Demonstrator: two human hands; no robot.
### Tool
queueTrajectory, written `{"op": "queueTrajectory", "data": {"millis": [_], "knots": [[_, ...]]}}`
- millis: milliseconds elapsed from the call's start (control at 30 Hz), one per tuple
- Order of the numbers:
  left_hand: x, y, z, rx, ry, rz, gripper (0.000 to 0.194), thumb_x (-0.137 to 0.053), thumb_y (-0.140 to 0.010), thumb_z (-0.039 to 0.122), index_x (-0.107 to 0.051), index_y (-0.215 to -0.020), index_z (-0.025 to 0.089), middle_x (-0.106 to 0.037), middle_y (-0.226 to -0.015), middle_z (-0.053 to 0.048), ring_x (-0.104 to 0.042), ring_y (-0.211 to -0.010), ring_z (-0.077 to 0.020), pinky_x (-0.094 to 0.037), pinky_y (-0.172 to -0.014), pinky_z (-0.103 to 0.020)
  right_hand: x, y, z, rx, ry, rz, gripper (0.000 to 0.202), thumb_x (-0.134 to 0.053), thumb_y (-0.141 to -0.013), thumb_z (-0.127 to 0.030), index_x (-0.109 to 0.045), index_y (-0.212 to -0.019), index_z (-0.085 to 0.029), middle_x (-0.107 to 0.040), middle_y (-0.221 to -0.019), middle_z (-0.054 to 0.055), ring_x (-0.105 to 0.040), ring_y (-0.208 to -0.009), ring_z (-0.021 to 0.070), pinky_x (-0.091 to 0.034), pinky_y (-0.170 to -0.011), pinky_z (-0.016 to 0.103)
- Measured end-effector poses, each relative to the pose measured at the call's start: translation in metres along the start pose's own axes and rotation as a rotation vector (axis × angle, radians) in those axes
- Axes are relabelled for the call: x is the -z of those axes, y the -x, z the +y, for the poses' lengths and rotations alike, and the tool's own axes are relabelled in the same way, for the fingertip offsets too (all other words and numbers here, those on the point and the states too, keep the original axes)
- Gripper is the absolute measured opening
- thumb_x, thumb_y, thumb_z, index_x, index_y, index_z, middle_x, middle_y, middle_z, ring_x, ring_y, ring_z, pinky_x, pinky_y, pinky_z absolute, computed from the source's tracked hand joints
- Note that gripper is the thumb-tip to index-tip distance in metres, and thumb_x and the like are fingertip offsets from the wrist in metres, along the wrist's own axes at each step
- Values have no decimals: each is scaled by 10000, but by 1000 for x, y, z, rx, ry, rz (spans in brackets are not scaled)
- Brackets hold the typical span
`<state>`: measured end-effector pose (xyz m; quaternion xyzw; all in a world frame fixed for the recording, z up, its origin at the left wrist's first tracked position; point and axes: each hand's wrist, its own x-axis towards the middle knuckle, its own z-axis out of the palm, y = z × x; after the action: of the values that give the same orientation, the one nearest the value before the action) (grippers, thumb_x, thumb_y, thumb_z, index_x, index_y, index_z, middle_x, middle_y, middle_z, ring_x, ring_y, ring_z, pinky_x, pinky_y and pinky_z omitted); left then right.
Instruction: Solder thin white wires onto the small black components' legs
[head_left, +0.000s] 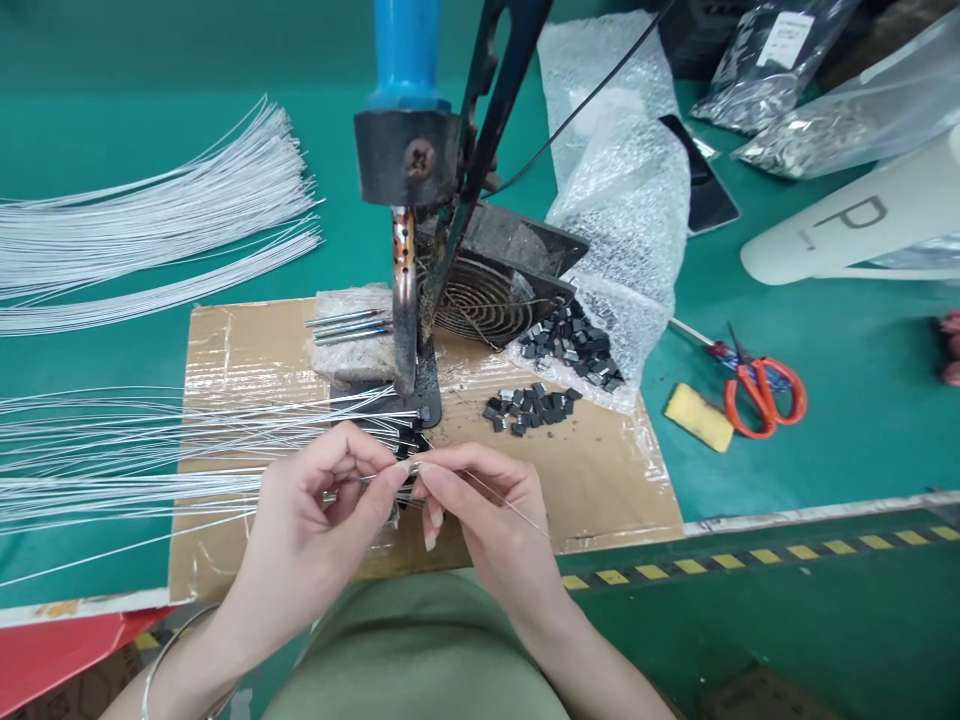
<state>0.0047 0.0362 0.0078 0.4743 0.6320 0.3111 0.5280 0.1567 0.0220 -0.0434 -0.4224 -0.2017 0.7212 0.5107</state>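
Note:
My left hand [315, 530] is closed, thumb and forefinger pinched on what looks like the end of a white wire; the fingertips hide most of it. Against it, fingertip to fingertip, my right hand [495, 510] also pinches. A thin wire [514, 505] runs out of the right hand's grip toward the lower right. Under and left of my hands, several white wires [225, 484] lie across the cardboard, some ending by small black parts [409, 440]. Just above my fingers hangs the tip of a blue-handled soldering iron [405, 340], clamped upright in a stand.
Loose black connectors [532, 408] lie on the cardboard [600, 480], with more on bubble wrap [615, 200]. A fan [487, 295] stands behind the iron. Orange-handled scissors [765, 395] and a yellow sponge [697, 417] lie right. A white wire bundle [187, 220] sits at far left.

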Motion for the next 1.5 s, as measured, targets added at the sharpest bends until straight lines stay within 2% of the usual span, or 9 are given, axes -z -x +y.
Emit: {"op": "queueTrajectory", "data": {"millis": [233,633,833,1000,1133,1500], "knots": [[-1,1,0,-15,-18,10,173,-722,-891,280,-674,-750,193,-601,-631,24,-449,-553,-105,-289,-510,-244,1,0,-1,-37,-27,-1,74,-882,-806,-308,-865,-815,-237,-770,-683,7,-620,-474,97,-529,-459,217],[6,-1,-2,10,-22,-55,159,-739,-864,277,-674,-742,197,-629,-636,14,-487,-555,-113,-321,-513,-242,6,-3,-11,-177,-31,-62,125,-891,-761,-316,-838,-746,-204,-759,-642,-3,-632,-437,111,-547,-441,229],[2,-1,0,-4,-23,-16,180,-729,-888,294,-688,-743,196,-639,-643,12,-495,-560,-116,-323,-512,-242,4,-2,-8,-149,-45,-47,152,-878,-796,-356,-842,-783,-208,-759,-671,-3,-634,-463,100,-570,-475,222],[0,2,-7,-12,-13,9,152,-708,-928,270,-701,-795,196,-712,-721,-12,-616,-644,-136,-415,-568,-243,-1,-3,-5,-125,-103,-16,141,-887,-779,-347,-852,-778,-211,-745,-655,-4,-620,-465,91,-571,-464,207],[-1,1,-17,-79,-2,-7,124,-698,-957,262,-703,-851,199,-747,-768,-23,-662,-681,-143,-444,-579,-238,-4,-2,-1,-114,-142,17,115,-892,-768,-329,-857,-779,-219,-745,-649,-7,-611,-471,90,-590,-466,206],[-8,0,-20,-152,52,60,118,-704,-945,205,-701,-826,205,-735,-715,14,-591,-586,-98,-405,-521,-203,-8,-2,2,-90,-236,31,97,-910,-772,-296,-861,-771,-212,-785,-676,-17,-664,-491,69,-617,-494,154]]}}
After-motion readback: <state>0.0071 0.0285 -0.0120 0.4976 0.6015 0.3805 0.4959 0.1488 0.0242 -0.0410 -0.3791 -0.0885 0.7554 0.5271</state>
